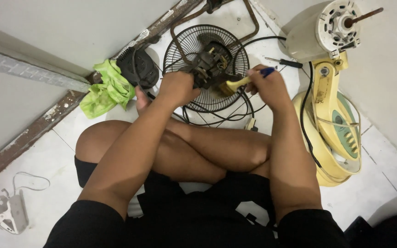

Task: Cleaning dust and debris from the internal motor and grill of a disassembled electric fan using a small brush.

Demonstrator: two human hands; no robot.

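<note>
1. Here, the person sits cross-legged on the tiled floor [391, 179] and works on a fan that is taken apart.
2. The left hand [176, 87] grips the dusty fan motor [212, 62]; its fingers are wrapped tightly around the left side of the motor and hold it just above the black wire fan guard [187, 43].
3. The right hand [267, 85] has its fingers closed on a small paintbrush [242, 81] with a blue handle, and the yellowish bristles touch the right side of the motor.
4. So the motor sits between the two hands, held by the left one and met by the brush from the right.
5. What looks done: the guard is off, the motor is out, and the cream fan stand [333, 115] lies on its side at the right, its motor housing [327, 30] with a bare shaft above it.
6. What seems left: the motor looks dark with dust, so I judge the brushing is not finished, and nothing is put together again yet.
7. A green cloth [106, 87], a black cover [138, 66] and a screwdriver [285, 62] lie near on the floor.
</note>
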